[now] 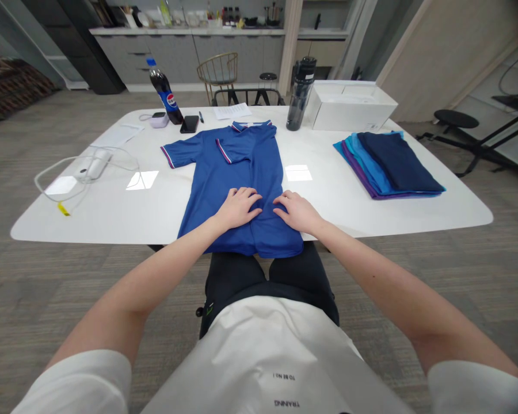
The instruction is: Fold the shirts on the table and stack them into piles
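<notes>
A blue polo shirt [228,172] lies on the white table, collar toward the far side and hem hanging over the near edge. Its right side is folded inward, so that sleeve lies across the body, while the left sleeve stretches out flat. My left hand [240,207] rests on the middle of the shirt, fingers spread and lying on the cloth. Over the folded right edge lies my right hand [299,211], its fingers outstretched and touching the fabric. Neither hand grips anything that I can see.
Folded clothes [397,164] are stacked at the right. A white box [349,106] and a dark bottle [300,95] stand at the back. A cola bottle [164,92], a phone [189,124] and a white device [97,164] with a cable are on the left of the table [112,221].
</notes>
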`<state>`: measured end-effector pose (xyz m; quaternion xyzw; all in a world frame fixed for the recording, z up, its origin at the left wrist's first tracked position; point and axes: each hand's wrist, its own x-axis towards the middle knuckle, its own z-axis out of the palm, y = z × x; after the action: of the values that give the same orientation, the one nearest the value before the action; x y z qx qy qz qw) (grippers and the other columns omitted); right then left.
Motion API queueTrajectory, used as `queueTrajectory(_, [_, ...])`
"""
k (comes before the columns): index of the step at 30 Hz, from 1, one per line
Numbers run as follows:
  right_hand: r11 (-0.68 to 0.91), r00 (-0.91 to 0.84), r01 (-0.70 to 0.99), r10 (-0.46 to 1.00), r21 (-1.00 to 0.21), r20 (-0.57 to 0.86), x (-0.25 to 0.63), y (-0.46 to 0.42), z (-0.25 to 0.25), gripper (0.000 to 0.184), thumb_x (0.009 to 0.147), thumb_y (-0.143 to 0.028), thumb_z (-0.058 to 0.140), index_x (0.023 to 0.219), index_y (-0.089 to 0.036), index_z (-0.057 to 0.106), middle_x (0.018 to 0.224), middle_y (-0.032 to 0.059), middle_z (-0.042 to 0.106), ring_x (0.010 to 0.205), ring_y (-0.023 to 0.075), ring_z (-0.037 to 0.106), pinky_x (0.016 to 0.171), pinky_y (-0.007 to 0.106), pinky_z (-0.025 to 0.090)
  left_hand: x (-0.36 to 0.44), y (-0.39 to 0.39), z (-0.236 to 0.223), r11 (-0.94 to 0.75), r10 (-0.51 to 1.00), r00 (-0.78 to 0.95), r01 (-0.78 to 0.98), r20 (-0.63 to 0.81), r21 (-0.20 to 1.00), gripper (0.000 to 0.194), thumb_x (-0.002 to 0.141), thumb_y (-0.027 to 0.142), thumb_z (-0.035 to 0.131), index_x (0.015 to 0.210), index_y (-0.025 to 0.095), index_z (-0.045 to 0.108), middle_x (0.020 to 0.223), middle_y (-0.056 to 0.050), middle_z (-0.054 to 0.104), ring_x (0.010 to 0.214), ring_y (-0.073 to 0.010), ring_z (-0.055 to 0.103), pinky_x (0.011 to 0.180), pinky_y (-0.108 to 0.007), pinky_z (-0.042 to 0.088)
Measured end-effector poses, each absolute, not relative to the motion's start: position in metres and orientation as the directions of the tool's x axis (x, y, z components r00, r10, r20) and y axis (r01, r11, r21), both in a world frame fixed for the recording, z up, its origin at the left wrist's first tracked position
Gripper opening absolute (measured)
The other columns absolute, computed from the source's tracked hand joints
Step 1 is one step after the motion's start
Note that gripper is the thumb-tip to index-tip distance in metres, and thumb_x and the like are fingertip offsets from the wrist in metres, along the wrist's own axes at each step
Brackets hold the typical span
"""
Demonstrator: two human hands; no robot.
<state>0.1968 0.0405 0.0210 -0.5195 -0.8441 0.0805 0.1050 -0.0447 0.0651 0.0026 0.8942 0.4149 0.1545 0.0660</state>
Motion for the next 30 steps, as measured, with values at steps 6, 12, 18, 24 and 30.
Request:
queueTrajectory(6, [0.277, -0.28, 0.96, 0.958, -0.049, -0.059, 0.196, 0.078, 0.022, 0.044, 0.105, -0.045, 0.041, 0.104, -0.016, 0.073, 0.098, 0.0178, 0.073, 0.095, 0.0312, 0.068, 0.085, 0.039, 0.047, -0.034, 0.072, 0.003, -0.677, 0.736, 0.652, 0.717, 0.184, 0.167, 0.044, 0.099, 0.055, 0.05, 0.125, 0.024, 0.067, 0.127, -0.011, 0.066, 0.116, -0.0286, 0.06, 0.108, -0.051, 0.035])
queueTrajectory(12, [0.271, -0.259, 0.953, 0.96, -0.132, 0.102, 0.182, 0.136, 0.02, 0.039, 0.105, -0.044, 0.044, 0.114, -0.018, 0.071, 0.115, 0.0164, 0.07, 0.104, 0.0288, 0.066, 0.088, 0.037, 0.048, -0.031, 0.125, -0.004, -0.521, 0.847, 0.479, 0.834, 0.232, 0.18, 0.049, 0.102, 0.05, 0.045, 0.145, 0.028, 0.054, 0.157, -0.013, 0.046, 0.145, -0.0339, 0.04, 0.117, -0.06, 0.028])
queueTrajectory(18, [0.414, -0.404, 0.9, 0.91, -0.133, 0.095, 0.18, 0.189, 0.003, 0.043, 0.107, -0.044, 0.039, 0.139, -0.023, 0.057, 0.142, 0.0142, 0.057, 0.128, 0.0298, 0.053, 0.101, 0.045, 0.043, -0.04, 0.163, -0.022, -0.511, 0.857, 0.483, 0.839, 0.179, 0.187, 0.056, 0.099, 0.062, 0.043, 0.144, 0.031, 0.056, 0.149, -0.011, 0.055, 0.139, -0.0352, 0.048, 0.12, -0.064, 0.025])
queueTrajectory(24, [0.288, -0.277, 0.949, 0.956, -0.128, 0.098, 0.18, 0.249, -0.002, 0.04, 0.106, -0.048, 0.04, 0.11, -0.02, 0.069, 0.12, 0.0146, 0.066, 0.115, 0.0309, 0.058, 0.098, 0.048, 0.043, -0.092, 0.22, -0.012, -0.281, 0.934, 0.217, 0.937, 0.283, 0.209, 0.044, 0.101, 0.046, 0.045, 0.135, 0.024, 0.06, 0.142, -0.014, 0.059, 0.13, -0.0333, 0.054, 0.115, -0.056, 0.034])
queueTrajectory(30, [0.332, -0.298, 0.915, 0.939, -0.228, 0.169, 0.137, 0.302, 0.002, 0.027, 0.101, -0.037, 0.051, 0.111, -0.02, 0.069, 0.12, 0.0139, 0.065, 0.115, 0.0297, 0.056, 0.096, 0.044, 0.045, -0.184, 0.279, 0.002, 0.224, 0.932, -0.297, 0.923, 0.21, 0.314, 0.041, 0.099, 0.042, 0.043, 0.127, 0.019, 0.061, 0.138, -0.022, 0.057, 0.128, -0.0405, 0.053, 0.103, -0.064, 0.041])
